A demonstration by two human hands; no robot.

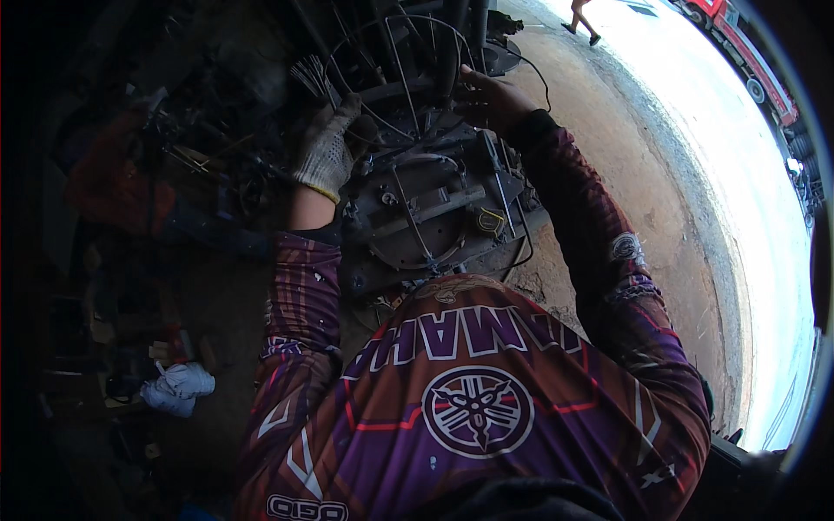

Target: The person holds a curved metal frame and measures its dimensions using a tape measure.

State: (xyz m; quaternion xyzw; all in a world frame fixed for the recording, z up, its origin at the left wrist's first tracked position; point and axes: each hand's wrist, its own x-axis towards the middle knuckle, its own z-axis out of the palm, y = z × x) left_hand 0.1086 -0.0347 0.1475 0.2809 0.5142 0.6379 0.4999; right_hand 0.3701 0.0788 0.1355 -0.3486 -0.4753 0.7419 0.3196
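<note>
In front of me is a round frame of thin metal rods (pixel 401 80), tilted upward above a dark metal workbench. At its left side my left hand (pixel 328 149), in a whitish knitted glove, is closed at the rim; its fingertips are partly in shadow. My bare right hand (pixel 493 99) grips the right side of the frame, fingers pointing left. Nearer to me, a second ring with crossing rods (pixel 401 184) lies on the bench among metal bars. A yellow and black tape measure (pixel 490 221) sits to the right of this ring.
A bundle of thin rods (pixel 309 76) sticks up beside my left hand. A black cable (pixel 532 227) curves along the bench's right side. Crumpled pale cloth (pixel 178 387) lies at the lower left. Far right, a person's legs (pixel 582 22) and a red truck (pixel 749 61) show outside.
</note>
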